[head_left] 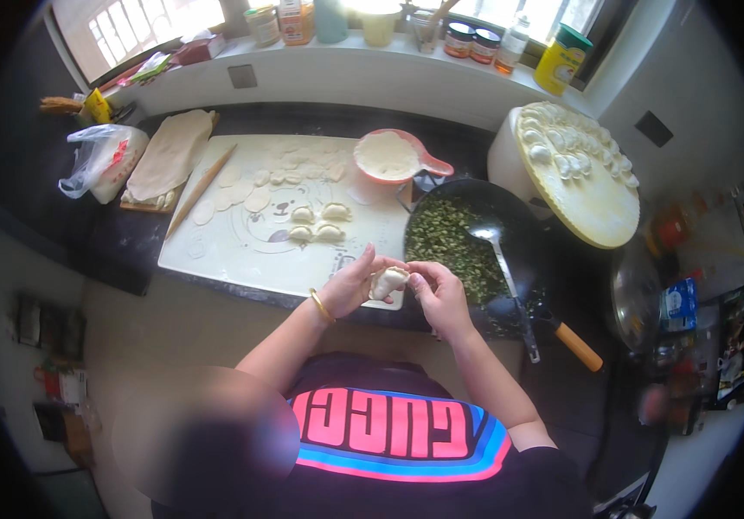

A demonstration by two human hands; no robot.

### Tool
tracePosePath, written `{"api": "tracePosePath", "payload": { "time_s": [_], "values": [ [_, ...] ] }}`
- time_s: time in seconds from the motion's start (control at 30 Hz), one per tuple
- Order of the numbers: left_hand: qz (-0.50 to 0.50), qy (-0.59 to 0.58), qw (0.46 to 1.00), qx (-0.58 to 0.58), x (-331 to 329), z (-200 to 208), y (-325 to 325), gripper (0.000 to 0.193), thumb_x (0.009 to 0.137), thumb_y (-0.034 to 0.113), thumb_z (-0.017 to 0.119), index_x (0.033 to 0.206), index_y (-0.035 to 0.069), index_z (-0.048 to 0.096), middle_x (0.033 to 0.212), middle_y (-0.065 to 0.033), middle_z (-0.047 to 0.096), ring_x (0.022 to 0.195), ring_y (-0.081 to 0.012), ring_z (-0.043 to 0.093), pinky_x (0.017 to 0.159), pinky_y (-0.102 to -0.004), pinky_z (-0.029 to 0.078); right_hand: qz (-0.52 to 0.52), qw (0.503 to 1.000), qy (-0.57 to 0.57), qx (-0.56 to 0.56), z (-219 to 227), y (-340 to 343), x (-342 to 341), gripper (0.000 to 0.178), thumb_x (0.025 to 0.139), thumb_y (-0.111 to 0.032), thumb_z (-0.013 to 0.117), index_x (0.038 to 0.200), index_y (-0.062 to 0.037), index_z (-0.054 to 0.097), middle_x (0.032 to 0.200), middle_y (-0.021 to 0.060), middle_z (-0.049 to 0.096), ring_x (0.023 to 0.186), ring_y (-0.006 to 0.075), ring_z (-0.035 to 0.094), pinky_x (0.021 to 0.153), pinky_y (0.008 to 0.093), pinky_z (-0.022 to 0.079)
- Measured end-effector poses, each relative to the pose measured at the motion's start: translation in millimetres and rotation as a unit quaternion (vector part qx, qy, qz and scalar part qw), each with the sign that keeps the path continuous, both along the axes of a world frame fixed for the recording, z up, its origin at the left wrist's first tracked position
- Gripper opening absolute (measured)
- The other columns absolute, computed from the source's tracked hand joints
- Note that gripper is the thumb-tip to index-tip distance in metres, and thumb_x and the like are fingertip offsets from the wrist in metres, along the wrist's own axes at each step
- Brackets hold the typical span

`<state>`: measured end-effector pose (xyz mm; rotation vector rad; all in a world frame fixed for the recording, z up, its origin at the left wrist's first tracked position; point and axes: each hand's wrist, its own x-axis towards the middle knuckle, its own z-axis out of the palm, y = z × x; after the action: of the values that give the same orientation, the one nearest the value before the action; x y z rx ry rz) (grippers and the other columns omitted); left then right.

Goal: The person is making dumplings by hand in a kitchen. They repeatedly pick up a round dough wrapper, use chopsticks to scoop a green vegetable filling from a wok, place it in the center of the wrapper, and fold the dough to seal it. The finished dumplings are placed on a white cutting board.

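A folded dumpling [388, 281] is held up between both hands, over the near edge of the white mat [208, 251]. My left hand [350, 284], with a gold bangle at its wrist, cradles the dumpling in curled fingers. The fingers of my right hand [444, 301] pinch its right edge. Several finished dumplings [329, 232] sit in rows on the mat, just beyond my hands. Flat round dough wrappers [258, 200] lie farther back on it. Close to my right hand stands a dark wok [510, 203] of chopped green filling [450, 233], with a metal spoon [500, 246] resting in it.
A rolling pin [201, 192] lies on the mat's left side, beside a covered board [169, 160] and a plastic bag [112, 160]. A red-handled bowl of flour [388, 156] stands at the back. More dumplings [567, 138] cover part of a round yellow-rimmed board [593, 212]. Jars line the windowsill.
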<state>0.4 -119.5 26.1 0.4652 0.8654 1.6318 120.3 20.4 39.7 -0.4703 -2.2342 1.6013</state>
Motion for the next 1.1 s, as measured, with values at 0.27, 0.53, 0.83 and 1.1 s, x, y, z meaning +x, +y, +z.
{"api": "tracePosePath", "payload": {
  "time_s": [0.27,0.53,0.83,1.1],
  "values": [
    [0.068,0.255,0.933,-0.245,-67,-81,-66,0.069,0.091,0.057,0.018,0.095,0.002,0.060,0.086,-0.0084,0.060,0.077,-0.0152,0.055,0.069,-0.0272,0.045,0.063,0.983,-0.167,-0.030,-58,-92,-71,0.035,0.078,-0.012,0.062,0.110,-0.0019,0.059,0.097,0.0196,0.064,0.090,0.0260,0.062,0.081,0.0318,0.046],
    [0.052,0.330,0.922,-0.197,-145,-120,-114,0.055,0.090,0.047,0.040,0.113,-0.002,0.050,0.108,-0.0140,0.056,0.101,-0.0189,0.053,0.088,-0.0302,0.041,-0.004,0.987,-0.162,0.015,-122,-134,-151,0.035,0.069,-0.002,0.069,0.103,-0.0029,0.062,0.097,0.0101,0.064,0.083,0.0174,0.062,0.076,0.0282,0.049],
    [-0.009,0.563,0.813,-0.147,-185,-131,-146,0.060,0.059,0.003,0.073,0.115,0.005,0.053,0.094,-0.0107,0.059,0.092,-0.0224,0.059,0.079,-0.0300,0.049,-0.078,0.993,-0.089,-0.024,-156,-145,-148,0.039,0.068,0.004,0.066,0.107,-0.0018,0.059,0.103,0.0119,0.060,0.087,0.0206,0.061,0.078,0.0278,0.050],
    [0.031,0.559,0.822,-0.105,-181,-150,-126,0.046,0.057,0.006,0.074,0.101,0.006,0.062,0.086,-0.0110,0.059,0.078,-0.0227,0.062,0.068,-0.0301,0.050,-0.057,0.990,-0.122,0.035,-143,-148,-156,0.041,0.068,0.007,0.066,0.107,0.0005,0.057,0.102,0.0095,0.055,0.089,0.0175,0.059,0.077,0.0252,0.050]
  ]
}}
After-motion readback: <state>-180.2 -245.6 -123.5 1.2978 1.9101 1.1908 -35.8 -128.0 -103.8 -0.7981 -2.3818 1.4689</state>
